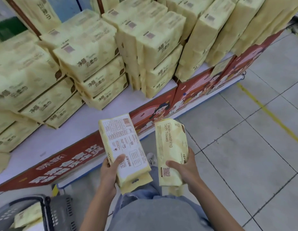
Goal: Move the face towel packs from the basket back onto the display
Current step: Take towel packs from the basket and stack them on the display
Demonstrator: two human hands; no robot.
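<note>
My left hand (110, 170) grips a pale yellow face towel pack (123, 145) by its lower end, its white label side with a barcode facing up. My right hand (183, 169) holds a second yellow pack (170, 147) printed "Face-washing Soft Towel". Both packs hover just in front of the display's front edge. The low display platform (98, 120) has a white top and carries several stacks of the same yellow packs (88, 54). A grey basket (58, 212) sits on the floor at the bottom left, with more yellow packs (26, 217) inside it.
A red printed cardboard skirt (161, 110) runs along the display's front edge. Bare white shelf top lies between the stacks and that edge. Grey tiled floor (244, 155) with a yellow line (268, 114) spreads to the right. My legs in jeans are below the hands.
</note>
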